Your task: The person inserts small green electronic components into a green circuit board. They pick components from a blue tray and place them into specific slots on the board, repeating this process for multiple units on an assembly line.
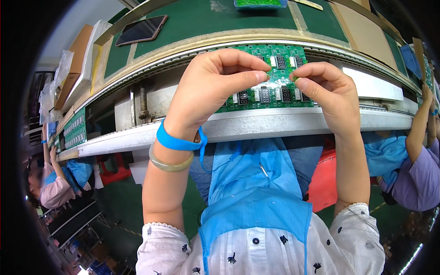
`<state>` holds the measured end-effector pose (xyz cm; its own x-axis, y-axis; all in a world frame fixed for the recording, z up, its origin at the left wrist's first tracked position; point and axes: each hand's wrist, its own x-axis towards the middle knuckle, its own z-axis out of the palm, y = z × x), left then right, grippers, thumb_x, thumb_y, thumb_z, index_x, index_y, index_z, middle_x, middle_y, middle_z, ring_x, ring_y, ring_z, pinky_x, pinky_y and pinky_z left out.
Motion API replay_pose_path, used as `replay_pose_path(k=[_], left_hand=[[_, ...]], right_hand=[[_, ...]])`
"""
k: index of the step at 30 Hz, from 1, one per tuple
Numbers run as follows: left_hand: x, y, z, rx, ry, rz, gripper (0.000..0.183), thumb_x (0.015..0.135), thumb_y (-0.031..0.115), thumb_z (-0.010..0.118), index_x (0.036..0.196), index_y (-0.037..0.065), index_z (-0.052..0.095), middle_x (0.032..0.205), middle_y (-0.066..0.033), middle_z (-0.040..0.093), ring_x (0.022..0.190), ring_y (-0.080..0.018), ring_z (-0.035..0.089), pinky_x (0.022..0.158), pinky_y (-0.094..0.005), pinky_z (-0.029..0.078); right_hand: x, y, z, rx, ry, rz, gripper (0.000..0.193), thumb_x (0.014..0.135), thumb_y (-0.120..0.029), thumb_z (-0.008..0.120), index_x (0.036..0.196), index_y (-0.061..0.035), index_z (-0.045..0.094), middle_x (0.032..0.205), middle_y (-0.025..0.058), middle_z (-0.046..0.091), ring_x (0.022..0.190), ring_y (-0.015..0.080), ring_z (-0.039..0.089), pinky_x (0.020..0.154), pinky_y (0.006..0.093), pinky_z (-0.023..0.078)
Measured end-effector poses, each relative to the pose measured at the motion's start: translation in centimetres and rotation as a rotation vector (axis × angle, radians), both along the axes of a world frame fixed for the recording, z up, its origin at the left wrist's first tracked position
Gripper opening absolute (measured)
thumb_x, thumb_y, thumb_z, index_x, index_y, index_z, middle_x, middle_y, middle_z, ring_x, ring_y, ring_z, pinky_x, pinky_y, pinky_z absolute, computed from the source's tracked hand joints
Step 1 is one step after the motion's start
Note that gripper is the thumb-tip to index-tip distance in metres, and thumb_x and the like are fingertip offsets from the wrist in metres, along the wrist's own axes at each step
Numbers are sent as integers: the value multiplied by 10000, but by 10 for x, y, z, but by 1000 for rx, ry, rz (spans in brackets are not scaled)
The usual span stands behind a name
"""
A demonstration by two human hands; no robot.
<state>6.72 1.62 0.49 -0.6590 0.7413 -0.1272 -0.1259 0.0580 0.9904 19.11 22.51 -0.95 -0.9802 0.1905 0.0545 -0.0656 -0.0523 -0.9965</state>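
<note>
A panel of green circuit boards (275, 103) lies on the conveyor in front of me, set with black digit displays (286, 95) and white connectors. Over its left part is my left hand (215, 78), thumb and forefinger pinched together; whatever is between them is too small to make out. On the other side my right hand (327, 89) pinches a small green part (294, 78) just above the boards. Both hands partly cover the panel. A blue wrist strap (176, 141) and a pale bangle (170, 163) circle my left wrist.
Beyond the conveyor rail (256, 126) a phone (142, 30) lies on the green bench. A blue tray of green parts (260, 4) stands at the far edge. Cardboard (366, 34) lies at far right. Co-workers sit on both sides; another board panel (74, 129) is at left.
</note>
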Motion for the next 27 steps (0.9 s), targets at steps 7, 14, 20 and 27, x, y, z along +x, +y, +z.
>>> replay_pose_path(k=[7, 14, 20, 27], left_hand=[[3, 1, -10, -24, 78, 3, 176, 865, 11, 716, 1039, -5, 732, 995, -69, 730, 928, -128, 676, 842, -246, 523], [6, 4, -12, -145, 256, 7, 150, 864, 30, 722, 1009, 4, 747, 949, -40, 730, 858, -79, 645, 764, -218, 506], [8, 4, -14, -148, 305, 13, 149, 838, 33, 724, 982, 20, 758, 874, -6, 709, 767, -50, 594, 698, -199, 463], [8, 3, -13, -148, 417, 15, 157, 803, 65, 715, 948, 30, 764, 828, 17, 689, 724, -41, 526, 653, -210, 429]], right_hand=[[6, -2, 0, 97, 6, -66, 146, 900, -22, 715, 1041, 4, 744, 973, 42, 718, 873, 92, 645, 780, 215, 510], [8, 8, -1, 448, 13, -124, 156, 837, -38, 719, 986, -38, 766, 945, 56, 728, 874, 125, 647, 780, 257, 505], [6, 18, -4, 745, 87, -76, 190, 792, -46, 717, 973, -60, 772, 921, 76, 735, 878, 199, 653, 810, 321, 507], [9, 11, 6, 887, -26, -82, 184, 811, -57, 721, 991, -48, 758, 916, 95, 728, 900, 234, 653, 809, 340, 502]])
